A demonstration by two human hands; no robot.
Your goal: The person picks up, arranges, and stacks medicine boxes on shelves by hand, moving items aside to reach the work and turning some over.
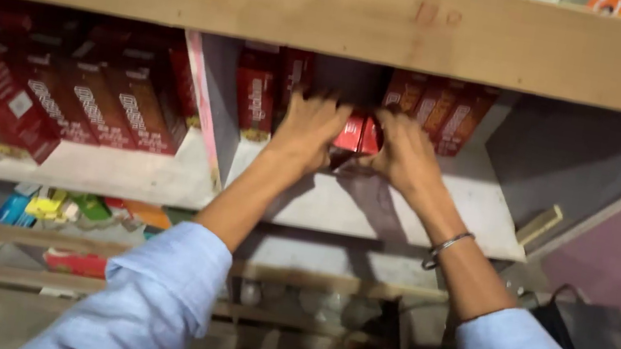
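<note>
Both hands, the left hand [308, 128] and right hand [405, 155], close around small red boxes [358, 134] far back on the shelf [372, 205], seemingly seating them between upright rows; squaring them likely follows.

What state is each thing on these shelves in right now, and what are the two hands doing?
Left hand: reaching into the shelf, fingers on the red boxes.
Right hand: gripping the same boxes from the other side.
Red boxes between the hands: upright, pressed between both hands.
Boxes at the back: standing upright in a row.
Boxes in the left compartment: leaning over in a slanted row.
Shelf board: bare in front.
Bangle: on the right wrist.
</note>
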